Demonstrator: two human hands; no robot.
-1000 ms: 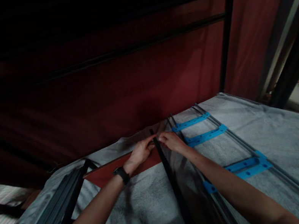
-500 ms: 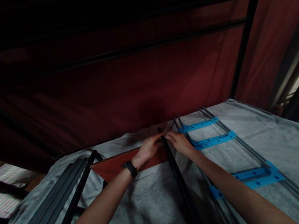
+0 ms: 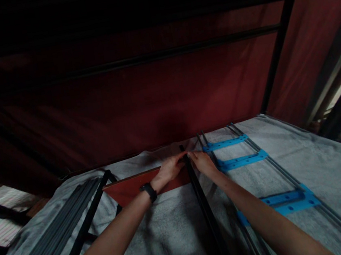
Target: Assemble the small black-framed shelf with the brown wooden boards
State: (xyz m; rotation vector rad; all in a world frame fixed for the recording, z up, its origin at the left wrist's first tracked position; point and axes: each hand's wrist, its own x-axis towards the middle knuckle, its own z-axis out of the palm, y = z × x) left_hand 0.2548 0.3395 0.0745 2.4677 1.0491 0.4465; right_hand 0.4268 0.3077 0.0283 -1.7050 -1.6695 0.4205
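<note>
Your fingertips meet on the far end of the black rod (image 3: pixel 205 209), which runs from there back toward you between your forearms. Your left hand (image 3: pixel 169 172) pinches it from one side, resting over the red panel (image 3: pixel 128 187); your right hand (image 3: pixel 203 163) pinches from the other. Keep both grips close and steady so the end doesn't twist. Just right of your right hand lies the rail frame with blue brackets (image 3: pixel 240 161); left of your left arm, a bundle of dark rods (image 3: pixel 43 251) on the grey cloth (image 3: pixel 172 232).

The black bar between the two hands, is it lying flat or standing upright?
Lying flat. The black bar runs along the grey cloth, and the left hand and right hand meet at its far end.
</note>
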